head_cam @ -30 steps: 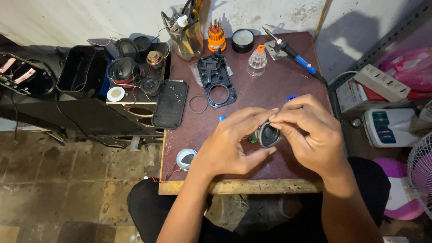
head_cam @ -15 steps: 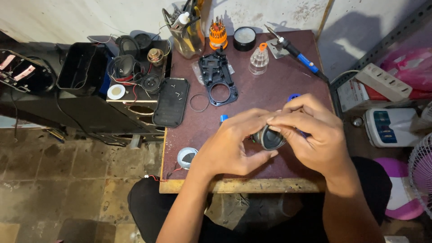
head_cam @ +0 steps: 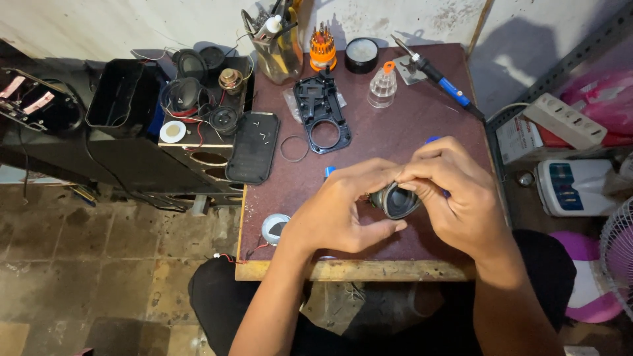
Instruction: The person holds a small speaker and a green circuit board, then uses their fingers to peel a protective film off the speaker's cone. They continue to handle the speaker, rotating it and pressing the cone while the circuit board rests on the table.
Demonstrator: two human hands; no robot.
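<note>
Both my hands hold a small round dark speaker (head_cam: 395, 200) above the near part of the brown table (head_cam: 389, 132). My left hand (head_cam: 343, 211) cups it from the left, fingers under and over it. From the right, my right hand (head_cam: 458, 194) pinches its upper rim with thumb and fingertips. Thin red wires hang at the speaker's left side. Something blue (head_cam: 432, 140) peeks out behind my right hand, mostly hidden.
On the table: a black plastic frame (head_cam: 321, 112), a thin ring (head_cam: 294, 148), a black oblong cover (head_cam: 253, 146), a tape roll (head_cam: 275, 228), a screwdriver set (head_cam: 322, 49), a clear bottle (head_cam: 383, 86), a soldering iron (head_cam: 435, 76). Speaker parts and boxes sit left; a power strip (head_cam: 560, 120) right.
My hands and the speaker stay in nearly the same spot. My right fingers have shifted slightly on the speaker's rim.
</note>
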